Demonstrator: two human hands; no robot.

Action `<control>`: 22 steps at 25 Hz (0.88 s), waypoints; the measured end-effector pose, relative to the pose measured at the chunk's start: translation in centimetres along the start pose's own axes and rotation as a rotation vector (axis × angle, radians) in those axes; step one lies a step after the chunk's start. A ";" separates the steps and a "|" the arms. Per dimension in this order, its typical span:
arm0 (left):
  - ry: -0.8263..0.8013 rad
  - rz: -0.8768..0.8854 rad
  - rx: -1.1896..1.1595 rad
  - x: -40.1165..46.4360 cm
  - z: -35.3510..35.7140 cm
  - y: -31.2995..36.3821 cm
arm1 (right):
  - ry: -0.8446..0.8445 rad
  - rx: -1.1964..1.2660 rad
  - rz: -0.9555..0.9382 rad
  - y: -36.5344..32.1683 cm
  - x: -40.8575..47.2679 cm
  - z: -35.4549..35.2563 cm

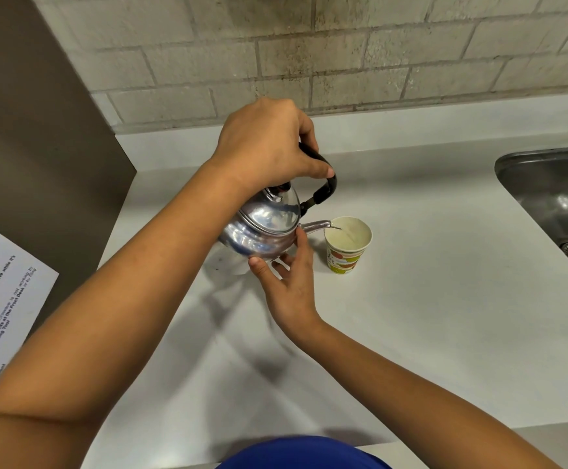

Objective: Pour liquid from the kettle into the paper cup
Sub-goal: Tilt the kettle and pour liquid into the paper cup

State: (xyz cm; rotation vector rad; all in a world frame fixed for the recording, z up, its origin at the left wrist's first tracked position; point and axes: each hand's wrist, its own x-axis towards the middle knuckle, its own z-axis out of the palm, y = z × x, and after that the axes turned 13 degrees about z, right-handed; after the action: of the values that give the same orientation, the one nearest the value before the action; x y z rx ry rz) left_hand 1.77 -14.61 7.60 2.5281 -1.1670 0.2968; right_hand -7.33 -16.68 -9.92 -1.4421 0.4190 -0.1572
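A shiny metal kettle point(262, 225) with a black handle is lifted off the counter and tilted to the right. My left hand point(269, 143) is closed around the handle from above. My right hand point(289, 279) supports the kettle's underside near the base of the spout, thumb and fingers touching the metal. The spout tip point(326, 225) reaches just over the rim of a small patterned paper cup point(346, 245), which stands upright on the counter. A thin stream of clear liquid runs from the spout into the cup.
The white counter point(428, 299) runs back to a brick wall. A steel sink point(559, 201) is set in at the right. A brown appliance side point(39, 147) with a printed notice point(1, 299) stands at the left.
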 end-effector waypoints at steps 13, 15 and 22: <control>-0.016 -0.007 0.010 0.2 -0.2 0.2 | -0.012 0.015 0.019 -0.4 0.0 0.1; -0.019 -0.002 0.014 0.2 -0.2 0.3 | -0.013 0.022 0.016 -0.4 -0.1 0.2; -0.031 0.001 0.020 0.3 -0.3 0.3 | -0.013 0.017 0.025 -0.4 -0.1 0.3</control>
State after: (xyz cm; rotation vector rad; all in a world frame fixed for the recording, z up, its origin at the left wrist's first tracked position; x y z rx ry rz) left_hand 1.73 -14.86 7.98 2.5579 -1.1832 0.2711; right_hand -7.22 -16.48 -9.47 -1.4199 0.4245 -0.1307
